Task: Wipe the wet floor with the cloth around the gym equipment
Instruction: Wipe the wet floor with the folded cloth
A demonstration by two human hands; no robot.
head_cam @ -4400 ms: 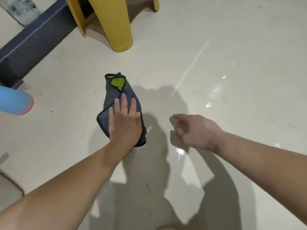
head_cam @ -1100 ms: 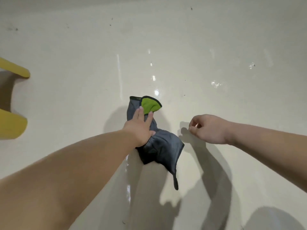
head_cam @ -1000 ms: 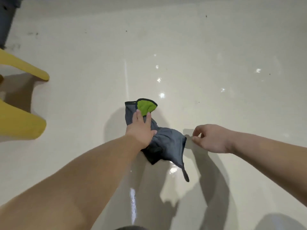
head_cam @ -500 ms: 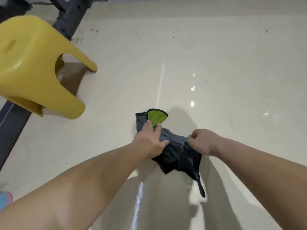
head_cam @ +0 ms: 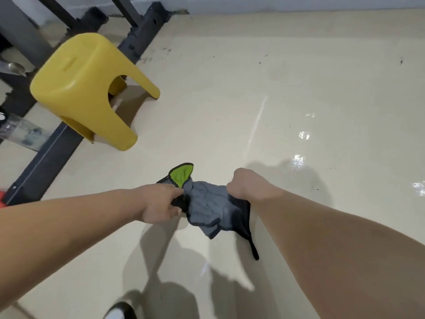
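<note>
Cloth [head_cam: 207,203] looks limp, light, probably damp. Left hand [head_cam: 161,203] pinches its nine o'clock edge; right hand [head_cam: 243,184] grips the three o'clock edge.

Hidden under the back of the right hand [head_cam: 244,183]: its fingers, buried in the cloth [head_cam: 207,209]. Cut off at the left edge and blurred: a clear bottle [head_cam: 21,134], a red object [head_cam: 1,200]. Cropped at the bottom edge: a shoe [head_cam: 120,311].
</note>
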